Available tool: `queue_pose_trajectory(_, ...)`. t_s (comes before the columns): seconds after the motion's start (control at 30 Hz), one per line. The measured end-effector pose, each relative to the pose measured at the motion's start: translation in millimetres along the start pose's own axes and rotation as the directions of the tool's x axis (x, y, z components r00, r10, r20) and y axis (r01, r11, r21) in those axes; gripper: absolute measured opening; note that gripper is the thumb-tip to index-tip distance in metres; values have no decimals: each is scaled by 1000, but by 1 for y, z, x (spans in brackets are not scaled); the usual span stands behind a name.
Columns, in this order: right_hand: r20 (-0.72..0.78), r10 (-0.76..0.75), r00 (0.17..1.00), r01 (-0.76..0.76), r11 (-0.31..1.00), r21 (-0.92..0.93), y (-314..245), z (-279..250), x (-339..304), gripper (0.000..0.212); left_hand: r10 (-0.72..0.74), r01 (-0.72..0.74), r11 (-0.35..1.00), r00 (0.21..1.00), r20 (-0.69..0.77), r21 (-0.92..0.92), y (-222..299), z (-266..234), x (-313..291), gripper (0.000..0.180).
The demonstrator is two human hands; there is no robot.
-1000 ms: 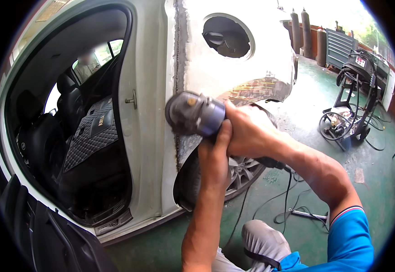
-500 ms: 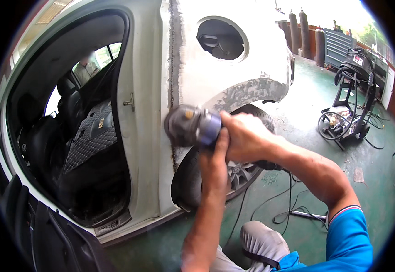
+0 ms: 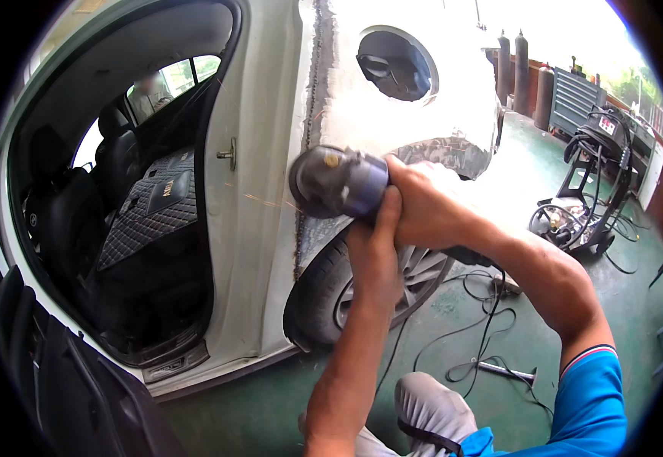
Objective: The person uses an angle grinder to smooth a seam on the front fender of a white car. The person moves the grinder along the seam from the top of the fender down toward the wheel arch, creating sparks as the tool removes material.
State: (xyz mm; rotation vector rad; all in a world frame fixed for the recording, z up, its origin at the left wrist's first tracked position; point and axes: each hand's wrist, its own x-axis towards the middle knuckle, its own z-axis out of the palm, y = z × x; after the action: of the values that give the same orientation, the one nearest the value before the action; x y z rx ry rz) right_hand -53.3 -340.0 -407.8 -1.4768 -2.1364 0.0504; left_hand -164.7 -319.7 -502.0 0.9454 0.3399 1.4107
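In the upper centre, the white rear quarter panel [image 3: 373, 126] could be gouged if the angle grinder [image 3: 343, 183], clasped mid-frame by the curled left hand [image 3: 375, 240] and right hand [image 3: 432, 204], were kicked sideways by its snagging disc [image 3: 301, 187].

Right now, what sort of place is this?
It looks like a car repair workshop: there's a white car with a rough seam down its side, a grinder with sparks beside it, and tall cylinders standing farther back.

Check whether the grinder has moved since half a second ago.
Yes: the grinder has moved up along the seam, closer to the round opening.
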Motion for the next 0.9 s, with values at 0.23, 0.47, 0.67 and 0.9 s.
queue_pose_trajectory(0.23, -79, 3, 997, -13, 992, -124, 4, -4, 7, 38, 1, 1, 997, 999, 32, -71, 2, 9, 11, 57)
queue_pose_trajectory(0.47, 93, -137, 986, 148, 981, -129, 3, 4, -3, 30, 66, -74, 975, 997, -46, -211, -16, 12, -21, 55)
queue_pose_trajectory(0.67, 11, -146, 989, 146, 980, -135, -5, -3, 0, 31, 59, -52, 968, 998, 19, -247, -14, 8, -9, 55)
queue_pose_trajectory(0.9, -30, -169, 985, 158, 961, -226, -7, -1, -3, 34, 56, -17, 955, 991, 124, -296, -21, -2, -4, 52)
